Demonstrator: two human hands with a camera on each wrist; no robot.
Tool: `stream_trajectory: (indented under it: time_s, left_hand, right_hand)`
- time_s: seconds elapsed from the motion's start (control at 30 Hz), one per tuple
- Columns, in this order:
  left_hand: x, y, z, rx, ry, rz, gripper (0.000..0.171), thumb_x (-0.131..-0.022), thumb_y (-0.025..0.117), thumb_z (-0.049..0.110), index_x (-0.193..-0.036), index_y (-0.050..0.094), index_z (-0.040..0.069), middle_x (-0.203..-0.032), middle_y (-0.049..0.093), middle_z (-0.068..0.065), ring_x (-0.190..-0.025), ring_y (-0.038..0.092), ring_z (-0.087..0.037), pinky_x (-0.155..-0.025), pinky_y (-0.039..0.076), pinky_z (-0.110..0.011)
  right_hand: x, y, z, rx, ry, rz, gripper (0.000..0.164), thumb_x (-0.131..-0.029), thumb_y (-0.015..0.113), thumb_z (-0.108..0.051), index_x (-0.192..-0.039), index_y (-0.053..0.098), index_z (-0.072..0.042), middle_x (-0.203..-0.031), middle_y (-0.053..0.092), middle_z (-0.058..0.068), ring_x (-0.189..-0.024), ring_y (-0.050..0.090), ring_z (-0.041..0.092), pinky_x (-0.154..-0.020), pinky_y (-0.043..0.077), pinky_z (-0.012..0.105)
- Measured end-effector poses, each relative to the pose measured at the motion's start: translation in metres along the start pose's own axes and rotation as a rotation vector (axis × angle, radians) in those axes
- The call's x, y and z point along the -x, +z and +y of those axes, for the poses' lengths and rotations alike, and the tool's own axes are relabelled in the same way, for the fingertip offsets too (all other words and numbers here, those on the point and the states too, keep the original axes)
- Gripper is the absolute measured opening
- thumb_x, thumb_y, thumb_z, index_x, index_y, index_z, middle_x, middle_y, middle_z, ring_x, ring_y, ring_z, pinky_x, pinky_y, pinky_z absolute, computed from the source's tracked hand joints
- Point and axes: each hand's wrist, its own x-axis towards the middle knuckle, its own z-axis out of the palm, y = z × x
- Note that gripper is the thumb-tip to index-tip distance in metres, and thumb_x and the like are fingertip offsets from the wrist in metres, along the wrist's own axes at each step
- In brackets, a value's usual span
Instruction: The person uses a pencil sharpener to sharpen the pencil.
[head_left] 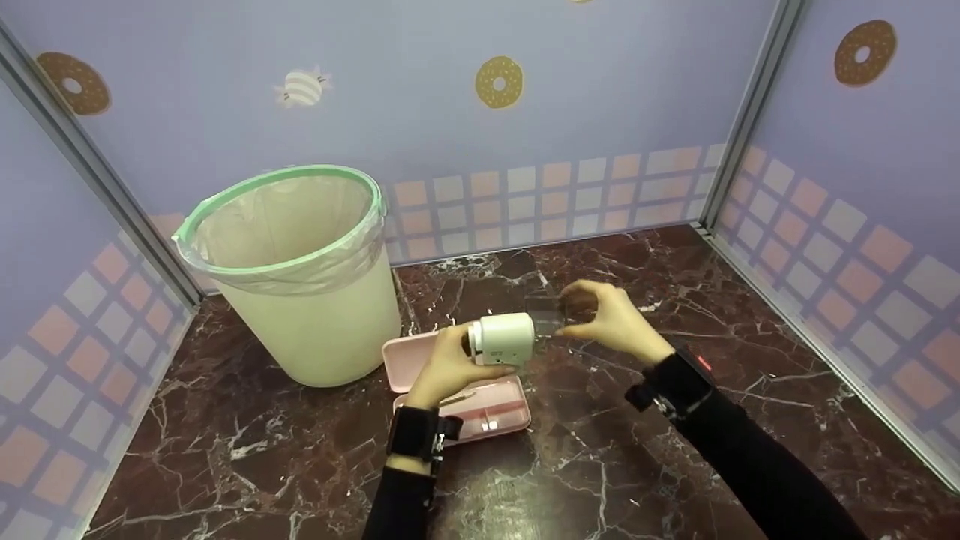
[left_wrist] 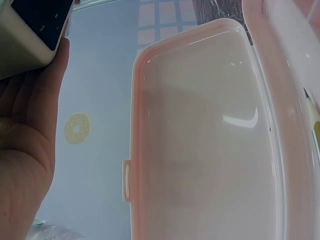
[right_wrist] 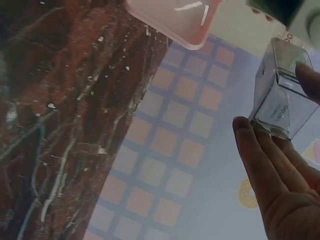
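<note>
My left hand (head_left: 442, 369) grips the white body of a pencil sharpener (head_left: 508, 337), held on its side above an open pink pencil case (head_left: 512, 391). A dark end of this body (left_wrist: 42, 17) shows in the left wrist view. To its right, my right hand (head_left: 616, 324) pinches a clear plastic shavings box (right_wrist: 280, 92) between thumb and fingertips. The see-through box (head_left: 546, 315) lies close beside the body's right end. Inside the case are a pencil (left_wrist: 314, 117) and small white pieces (head_left: 489, 424).
A tall whitish bin (head_left: 330, 322) with a green rim and clear liner stands behind on the left. Small light specks dot the dark red marble tabletop (head_left: 600, 465). Patterned lilac panels (head_left: 600, 97) enclose the back and both sides.
</note>
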Motion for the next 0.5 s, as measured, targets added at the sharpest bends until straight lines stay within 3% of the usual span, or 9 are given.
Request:
stream_trajectory:
  time_s: [0.3, 0.5]
  left_hand:
    - [-0.001, 0.0, -0.002, 0.016, 0.005, 0.026, 0.054, -0.064, 0.089, 0.006, -0.114, 0.068, 0.003, -0.108, 0.073, -0.015, -0.097, 0.072, -0.025, -0.088, 0.058, -0.038]
    - [-0.001, 0.003, 0.0, 0.001, 0.009, 0.037, 0.053, -0.065, 0.088, 0.002, -0.114, 0.068, 0.003, -0.108, 0.073, -0.015, -0.096, 0.071, -0.025, -0.086, 0.058, -0.031]
  right_hand:
    - [0.016, 0.013, 0.013, -0.032, -0.018, -0.073, 0.05, -0.073, 0.083, -0.007, -0.118, 0.063, 0.001, -0.11, 0.073, 0.015, -0.103, 0.07, 0.032, -0.093, 0.056, 0.043]
    - [0.016, 0.014, 0.012, -0.103, -0.058, -0.143, 0.05, -0.074, 0.083, -0.007, -0.117, 0.062, 0.004, -0.113, 0.071, 0.02, -0.107, 0.069, 0.033, -0.094, 0.055, 0.041]
